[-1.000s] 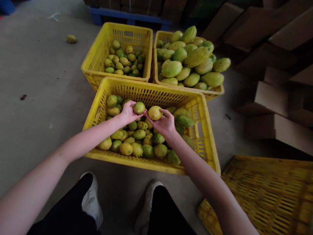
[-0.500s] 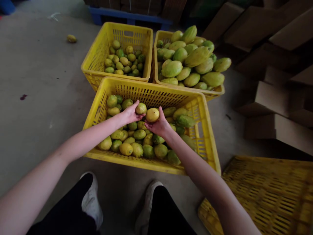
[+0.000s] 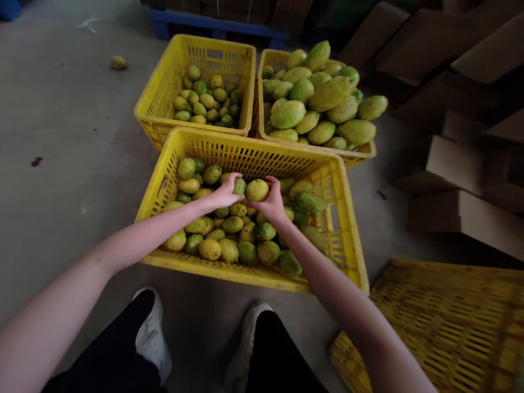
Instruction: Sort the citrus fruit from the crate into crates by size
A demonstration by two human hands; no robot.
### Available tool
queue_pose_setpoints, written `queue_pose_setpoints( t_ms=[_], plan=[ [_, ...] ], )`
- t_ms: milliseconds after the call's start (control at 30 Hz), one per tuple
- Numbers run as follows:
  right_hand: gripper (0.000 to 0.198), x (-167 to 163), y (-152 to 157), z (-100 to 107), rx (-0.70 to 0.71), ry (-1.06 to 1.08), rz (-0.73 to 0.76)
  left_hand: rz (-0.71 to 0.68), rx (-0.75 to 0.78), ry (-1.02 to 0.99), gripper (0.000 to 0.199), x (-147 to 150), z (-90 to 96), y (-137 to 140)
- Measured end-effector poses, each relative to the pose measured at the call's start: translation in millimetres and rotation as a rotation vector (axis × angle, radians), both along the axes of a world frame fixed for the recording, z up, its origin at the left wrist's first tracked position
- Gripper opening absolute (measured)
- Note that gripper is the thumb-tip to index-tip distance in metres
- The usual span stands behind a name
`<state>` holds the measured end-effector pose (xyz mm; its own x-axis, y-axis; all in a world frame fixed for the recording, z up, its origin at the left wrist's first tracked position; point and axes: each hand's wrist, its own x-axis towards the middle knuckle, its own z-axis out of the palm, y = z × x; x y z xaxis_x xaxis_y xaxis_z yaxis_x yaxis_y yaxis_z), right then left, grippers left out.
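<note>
Over the front yellow crate point(image 3: 251, 277), my left hand point(image 3: 226, 193) is closed around a small green papaya point(image 3: 239, 187), partly hidden by the fingers. Close beside it, my right hand point(image 3: 271, 203) grips a rounder yellow-green papaya point(image 3: 257, 190), its thumb on the far side and its fingers underneath. Below both hands lie many loose papayas point(image 3: 233, 224), green to yellow. Longer green papayas point(image 3: 310, 202) rest at the right end of the same crate.
Behind stand a crate of small papayas point(image 3: 141, 106) and a crate point(image 3: 262, 103) heaped with large, long papayas point(image 3: 289, 115). One papaya point(image 3: 118, 62) lies on the floor at left. Cardboard boxes point(image 3: 454, 158) are at right, above another yellow crate point(image 3: 446, 322). A blue pallet point(image 3: 219, 27) is at the back.
Both hands have turned the papayas they hold: the left one now shows a greener side, the right one a greener, rounder face. The hands have shifted only slightly.
</note>
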<state>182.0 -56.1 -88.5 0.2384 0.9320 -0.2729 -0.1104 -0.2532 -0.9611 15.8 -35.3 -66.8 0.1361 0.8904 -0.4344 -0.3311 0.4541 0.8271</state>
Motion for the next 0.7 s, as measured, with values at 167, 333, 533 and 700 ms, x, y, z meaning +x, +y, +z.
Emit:
queue_pose_setpoints(
  t_ms=[167, 333, 533, 700],
  plan=[
    [0.057, 1.4, -3.0, 10.9, 0.410, -0.351, 0.201, -0.176, 0.476, 0.364, 0.062, -8.2, 4.0, 7.6],
    [0.047, -2.3, -7.7, 13.3, 0.604, -0.419, 0.177, -0.215, 0.635, 0.441, 0.057, -16.3, 10.5, 9.3],
    [0.041, 1.6, -7.9, 12.7, 0.585, -0.423, 0.187, -0.221, 0.624, 0.379, 0.053, -17.4, 19.0, 3.3],
    [0.037, 1.7, -8.6, 18.1, 0.512, -0.347, 0.203, -0.265, 0.608, 0.371, 0.050, -18.3, 23.1, 2.9]
  ],
)
